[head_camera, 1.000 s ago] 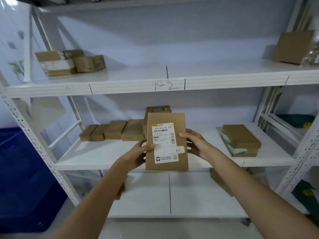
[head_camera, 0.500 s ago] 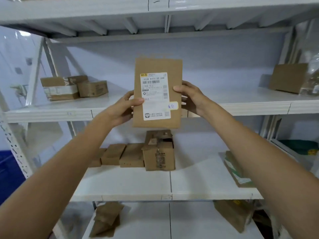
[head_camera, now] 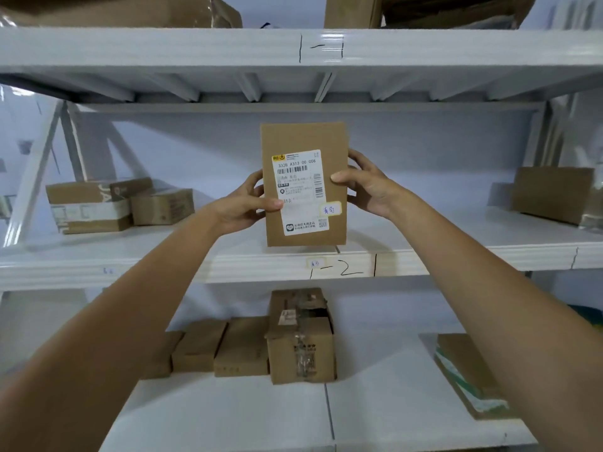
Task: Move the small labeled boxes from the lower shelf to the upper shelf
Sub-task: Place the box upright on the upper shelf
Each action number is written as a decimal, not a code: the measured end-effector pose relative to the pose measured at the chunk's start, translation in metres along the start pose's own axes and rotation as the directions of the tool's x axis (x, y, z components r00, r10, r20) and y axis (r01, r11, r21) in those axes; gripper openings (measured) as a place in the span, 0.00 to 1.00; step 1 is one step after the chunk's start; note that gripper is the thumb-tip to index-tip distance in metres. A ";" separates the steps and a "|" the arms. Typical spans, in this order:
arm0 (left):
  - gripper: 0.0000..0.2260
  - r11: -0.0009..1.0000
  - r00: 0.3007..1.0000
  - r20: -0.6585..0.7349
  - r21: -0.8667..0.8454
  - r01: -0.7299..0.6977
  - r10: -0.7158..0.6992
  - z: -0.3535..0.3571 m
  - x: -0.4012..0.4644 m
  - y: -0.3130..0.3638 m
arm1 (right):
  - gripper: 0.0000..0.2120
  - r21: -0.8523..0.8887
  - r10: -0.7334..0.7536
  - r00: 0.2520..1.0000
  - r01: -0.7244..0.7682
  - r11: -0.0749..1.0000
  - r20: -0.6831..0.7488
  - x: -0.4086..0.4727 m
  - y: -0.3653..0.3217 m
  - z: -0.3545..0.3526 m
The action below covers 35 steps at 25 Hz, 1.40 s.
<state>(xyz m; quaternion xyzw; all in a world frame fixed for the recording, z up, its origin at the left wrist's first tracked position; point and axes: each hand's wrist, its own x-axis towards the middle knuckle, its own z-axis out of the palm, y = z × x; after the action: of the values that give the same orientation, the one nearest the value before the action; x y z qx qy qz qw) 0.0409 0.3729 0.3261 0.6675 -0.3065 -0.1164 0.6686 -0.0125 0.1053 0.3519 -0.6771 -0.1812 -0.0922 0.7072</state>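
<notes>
Two white shelves (head_camera: pixel 261 265), cardboard boxes (head_camera: pixel 241 350).

The white metal upper shelf (head_camera: pixel 228 246) lies bare across its middle. Taped brown cardboard boxes (head_camera: pixel 117 203) block its left end, and a plain brown carton (head_camera: pixel 551 194) its right.

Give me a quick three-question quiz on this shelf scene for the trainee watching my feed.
1. True or false: the held box already rests on the upper shelf.
2. Which hand has its thumb over the label? A) left hand B) right hand C) neither
3. Fill in: the handwritten mark on the shelf edge just below the box reads 1-__.

Key:
1. False: both hands hold it upright, in front of and just above the shelf edge.
2. A
3. 2
</notes>
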 end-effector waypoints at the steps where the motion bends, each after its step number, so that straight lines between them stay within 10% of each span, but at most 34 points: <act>1: 0.52 1.000 1.000 -0.006 -0.010 0.004 -0.004 -0.003 0.005 -0.005 | 0.42 -0.008 0.001 1.000 -0.001 1.000 -0.002 0.005 0.003 0.000; 22: 0.62 1.000 1.000 0.008 -0.014 0.009 -0.009 -0.023 0.033 -0.045 | 0.35 -0.014 0.121 0.992 -0.121 0.993 0.017 0.044 0.052 -0.015; 28: 0.70 1.000 0.998 -0.070 -0.007 0.004 -0.005 -0.021 0.009 -0.037 | 0.51 -0.020 0.113 0.988 -0.115 0.993 -0.102 0.013 0.037 -0.005; 35: 0.30 0.969 0.919 -0.325 -0.024 -0.246 0.225 -0.015 -0.076 -0.038 | 0.22 0.148 0.011 0.979 0.019 0.989 -0.201 -0.070 0.051 -0.011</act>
<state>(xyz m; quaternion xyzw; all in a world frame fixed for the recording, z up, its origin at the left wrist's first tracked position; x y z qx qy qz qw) -0.0009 0.4253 0.2711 0.6139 -0.2682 0.0646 0.7396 -0.0560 0.0899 0.2777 -0.6090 -0.1164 -0.1479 0.7705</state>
